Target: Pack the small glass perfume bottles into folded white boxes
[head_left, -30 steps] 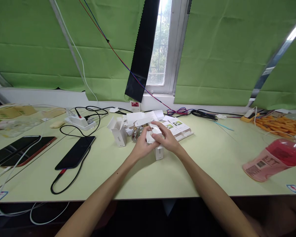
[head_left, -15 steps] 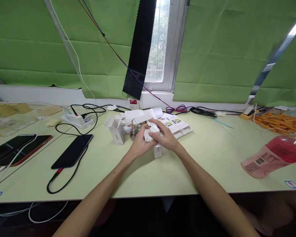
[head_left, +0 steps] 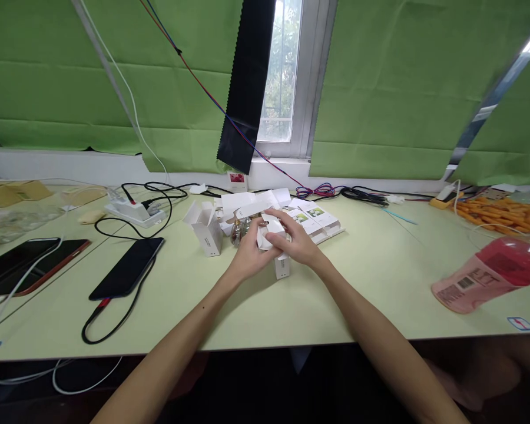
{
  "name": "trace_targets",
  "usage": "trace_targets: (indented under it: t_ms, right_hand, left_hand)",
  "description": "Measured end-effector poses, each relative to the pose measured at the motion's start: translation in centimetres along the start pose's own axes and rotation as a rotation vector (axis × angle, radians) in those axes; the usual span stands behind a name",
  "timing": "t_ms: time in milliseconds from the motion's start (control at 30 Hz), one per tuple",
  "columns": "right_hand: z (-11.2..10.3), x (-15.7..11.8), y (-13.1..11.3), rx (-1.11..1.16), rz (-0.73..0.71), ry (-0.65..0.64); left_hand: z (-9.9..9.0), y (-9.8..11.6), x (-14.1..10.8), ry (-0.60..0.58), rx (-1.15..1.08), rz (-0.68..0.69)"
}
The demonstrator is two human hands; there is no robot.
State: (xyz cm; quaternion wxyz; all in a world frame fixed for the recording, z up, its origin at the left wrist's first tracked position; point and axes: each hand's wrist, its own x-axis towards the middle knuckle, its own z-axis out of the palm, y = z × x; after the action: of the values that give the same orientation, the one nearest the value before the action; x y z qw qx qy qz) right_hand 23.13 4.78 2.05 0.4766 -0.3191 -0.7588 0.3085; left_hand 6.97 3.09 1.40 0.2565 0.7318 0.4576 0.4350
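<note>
Between them, my left hand (head_left: 250,254) and my right hand (head_left: 297,240) grip a small white cardboard box (head_left: 270,237) with a round hole in its upper face. My right thumb lies across its near side, and the fingers of both hands curl around its edges. Just below and behind my hands, another white box (head_left: 282,268) stands upright on the table, partly covered. Small glass bottles (head_left: 236,234) sit to the left of my left hand. Further left stands a white box (head_left: 208,231) with its top flaps open.
Flattened white boxes (head_left: 315,216) with green pictures lie behind my hands. On the left are a phone (head_left: 128,268) with a cable and a power strip (head_left: 136,213). A pink bottle (head_left: 486,277) and a pile of orange pieces (head_left: 503,218) are at right.
The whole view has shifted slightly. Both hands keep their grip on the white box, which looks a little more tilted. Part of a person's hand now shows at the far left edge.
</note>
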Motion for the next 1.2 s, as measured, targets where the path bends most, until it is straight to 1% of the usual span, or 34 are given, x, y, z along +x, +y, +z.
trace_targets:
  t_ms: [333,533,733,1200]
  right_hand:
    - [-0.15,-0.12,0.21,0.021,0.016,-0.016]
    - [-0.14,-0.10,0.41,0.033,0.022,-0.022]
    - [-0.12,-0.05,0.54,0.062,0.024,-0.025]
    - [-0.09,-0.04,0.38,0.052,0.051,-0.036]
  left_hand:
    - [0.15,-0.50,-0.02,0.000,0.004,0.003]
    - [0.06,-0.42,-0.04,0.004,0.004,0.008]
    - [-0.04,-0.46,-0.03,-0.017,0.012,-0.041]
    - [-0.33,0.06,0.02,-0.026,-0.011,-0.040]
